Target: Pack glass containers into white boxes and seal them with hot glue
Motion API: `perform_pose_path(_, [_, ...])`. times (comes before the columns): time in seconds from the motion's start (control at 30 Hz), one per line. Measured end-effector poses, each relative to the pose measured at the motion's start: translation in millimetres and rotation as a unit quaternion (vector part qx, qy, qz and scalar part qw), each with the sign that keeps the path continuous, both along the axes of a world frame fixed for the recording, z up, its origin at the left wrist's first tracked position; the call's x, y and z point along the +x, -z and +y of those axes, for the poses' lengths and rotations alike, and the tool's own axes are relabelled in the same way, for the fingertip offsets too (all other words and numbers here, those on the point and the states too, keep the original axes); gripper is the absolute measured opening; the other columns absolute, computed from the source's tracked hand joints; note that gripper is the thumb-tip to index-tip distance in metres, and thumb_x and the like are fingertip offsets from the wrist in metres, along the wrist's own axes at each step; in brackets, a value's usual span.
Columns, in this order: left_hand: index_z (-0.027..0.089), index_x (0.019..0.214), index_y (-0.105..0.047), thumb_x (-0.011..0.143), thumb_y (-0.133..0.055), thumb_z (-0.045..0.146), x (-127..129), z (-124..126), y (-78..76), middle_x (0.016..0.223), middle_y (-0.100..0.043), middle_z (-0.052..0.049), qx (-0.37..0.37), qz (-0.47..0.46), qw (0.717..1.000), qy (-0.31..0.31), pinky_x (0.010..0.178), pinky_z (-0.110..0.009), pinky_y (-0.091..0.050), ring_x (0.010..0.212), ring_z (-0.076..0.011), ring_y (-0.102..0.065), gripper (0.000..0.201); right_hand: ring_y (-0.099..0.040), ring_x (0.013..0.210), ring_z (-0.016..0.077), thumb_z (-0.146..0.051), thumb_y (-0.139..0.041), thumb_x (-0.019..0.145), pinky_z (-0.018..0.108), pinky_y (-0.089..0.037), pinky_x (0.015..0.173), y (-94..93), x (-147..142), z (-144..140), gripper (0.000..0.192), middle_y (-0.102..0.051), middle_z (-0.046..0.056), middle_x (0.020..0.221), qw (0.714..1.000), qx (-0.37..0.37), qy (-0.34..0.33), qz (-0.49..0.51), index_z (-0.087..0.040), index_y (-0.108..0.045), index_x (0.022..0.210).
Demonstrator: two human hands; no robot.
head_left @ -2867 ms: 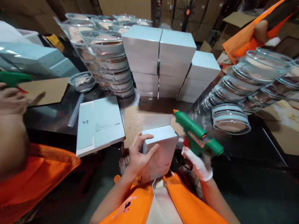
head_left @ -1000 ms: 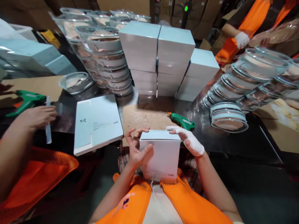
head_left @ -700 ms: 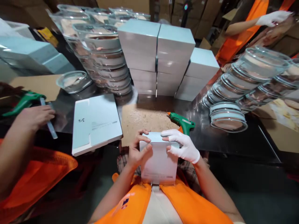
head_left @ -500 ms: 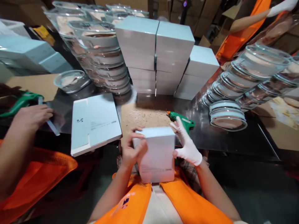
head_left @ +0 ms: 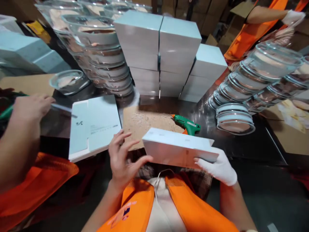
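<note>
A pale blue and white cardboard box (head_left: 178, 148) is tilted in front of me at the table's front edge. My right hand (head_left: 217, 166), in a white glove, grips its right end. Bare and with fingers spread, my left hand (head_left: 125, 158) is just off the box's left end, holding nothing. Behind the box lies a green glue gun (head_left: 189, 124) with an orange tip, resting partly by a brown cardboard sheet (head_left: 145, 120) strewn with small bits. To the left lie flat pale blue cartons (head_left: 96, 124), near my left hand.
Stacked boxes (head_left: 158, 48) stand at the back centre, flanked by tall stacks of clear lidded bowls (head_left: 103, 56) and more bowls (head_left: 243, 80) at right. A co-worker's hand (head_left: 33, 106) holds a thin strip at left. Another person's gloved hand (head_left: 293, 17) is at upper right.
The box has turned from upright to lying lengthwise and shifted right in my right hand. My left hand has let go of it and opened. The left co-worker's strip has swung upward.
</note>
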State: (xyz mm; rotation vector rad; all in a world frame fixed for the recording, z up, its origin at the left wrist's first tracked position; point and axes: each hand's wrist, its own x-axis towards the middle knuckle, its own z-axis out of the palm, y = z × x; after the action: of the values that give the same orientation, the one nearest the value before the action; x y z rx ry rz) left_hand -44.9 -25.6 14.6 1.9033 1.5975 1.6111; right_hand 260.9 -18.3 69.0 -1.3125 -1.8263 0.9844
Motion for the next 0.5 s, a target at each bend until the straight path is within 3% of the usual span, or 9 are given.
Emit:
perform_pose_path(0.1, [0.028, 0.146, -0.06, 0.077, -0.086, 0.066, 3, 0, -30.3, 0.152, -0.061, -0.018, -0.02, 0.177, 0.971, 0.158, 0.129, -0.073, -0.019, 0.152, -0.0455, -0.047, 0.084, -0.075, 0.079, 0.0196, -0.045, -0.065, 0.098, 0.031, -0.062, 0.082, -16.9, -11, 13, 0.032, -0.079, 0.005, 0.079, 0.962, 0.091, -0.218, -0.133, -0.026, -0.078, 0.077])
perform_pose_path(0.17, [0.025, 0.154, -0.051, 0.088, -0.075, 0.065, 6, 1, -38.6, 0.143, -0.069, -0.018, -0.052, 0.222, 0.948, 0.223, 0.13, -0.071, -0.02, 0.138, -0.041, -0.063, 0.081, -0.075, 0.08, 0.0191, -0.05, -0.061, 0.101, 0.031, -0.061, 0.084, -20.5, -8, 22, 0.035, -0.079, 0.004, 0.081, 0.943, 0.143, -0.259, -0.156, -0.027, -0.078, 0.081])
perform_pose_path(0.2, [0.024, 0.154, -0.05, 0.09, -0.073, 0.063, 5, 0, -37.9, 0.136, -0.073, -0.017, -0.057, 0.226, 0.944, 0.235, 0.131, -0.068, -0.024, 0.127, -0.0374, -0.071, 0.079, -0.075, 0.085, 0.0201, -0.052, -0.06, 0.102, 0.033, -0.061, 0.086, -20.5, 3, 29, 0.035, -0.08, 0.006, 0.087, 0.946, 0.173, -0.231, -0.15, -0.027, -0.079, 0.089])
perform_pose_path(0.27, [0.023, 0.151, -0.052, 0.089, -0.076, 0.059, -3, -4, -28.4, 0.128, -0.077, -0.014, -0.055, 0.2, 0.952, 0.224, 0.126, -0.057, -0.042, 0.112, -0.0322, -0.077, 0.076, -0.075, 0.106, 0.025, -0.056, -0.06, 0.103, 0.039, -0.058, 0.094, -18.1, 44, 50, 0.039, -0.08, 0.013, 0.113, 0.956, 0.242, -0.073, -0.151, -0.024, -0.078, 0.117])
perform_pose_path(0.3, [0.024, 0.149, -0.054, 0.086, -0.08, 0.057, -9, -8, -20.3, 0.128, -0.077, -0.014, -0.048, 0.173, 0.962, 0.205, 0.119, -0.051, -0.051, 0.11, -0.0314, -0.078, 0.076, -0.074, 0.112, 0.0265, -0.052, -0.062, 0.103, 0.04, -0.055, 0.096, -15.7, 72, 63, 0.041, -0.078, 0.018, 0.12, 0.938, 0.287, 0.066, -0.186, -0.02, -0.076, 0.124])
perform_pose_path(0.33, [0.024, 0.147, -0.056, 0.082, -0.084, 0.055, -16, -13, -10.7, 0.128, -0.077, -0.014, -0.041, 0.141, 0.972, 0.181, 0.109, -0.046, -0.059, 0.11, -0.0315, -0.078, 0.077, -0.07, 0.12, 0.0293, -0.05, -0.065, 0.101, 0.043, -0.052, 0.1, -12.6, 101, 78, 0.048, -0.074, 0.025, 0.128, 0.891, 0.319, 0.201, -0.254, -0.013, -0.073, 0.132])
perform_pose_path(0.37, [0.023, 0.146, -0.058, 0.079, -0.087, 0.054, -23, -18, 0.0, 0.128, -0.077, -0.014, -0.038, 0.106, 0.982, 0.153, 0.099, -0.042, -0.063, 0.108, -0.0316, -0.079, 0.079, -0.064, 0.13, 0.0348, -0.051, -0.073, 0.095, 0.047, -0.048, 0.103, -8.8, 130, 93, 0.064, -0.067, 0.032, 0.138, 0.845, 0.304, 0.278, -0.339, -0.004, -0.068, 0.139])
perform_pose_path(0.4, [0.023, 0.144, -0.059, 0.075, -0.089, 0.055, -29, -23, 11.5, 0.126, -0.077, -0.014, -0.044, 0.071, 0.989, 0.118, 0.091, -0.04, -0.066, 0.105, -0.0318, -0.079, 0.082, -0.059, 0.134, 0.0395, -0.053, -0.082, 0.086, 0.05, -0.045, 0.103, -4.4, 155, 106, 0.077, -0.062, 0.037, 0.142, 0.815, 0.264, 0.309, -0.413, 0.002, -0.066, 0.139])
perform_pose_path(0.5, [0.022, 0.131, -0.068, 0.065, -0.092, 0.065, -38, -37, 46.0, 0.114, -0.08, -0.011, -0.089, 0.0, 0.996, 0.004, 0.079, -0.044, -0.068, 0.093, -0.0324, -0.079, 0.082, -0.062, 0.12, 0.0356, -0.052, -0.09, 0.077, 0.042, -0.044, 0.089, 10.2, 200, 131, 0.077, -0.071, 0.031, 0.127, 0.791, 0.191, 0.239, -0.53, 0.003, -0.072, 0.127])
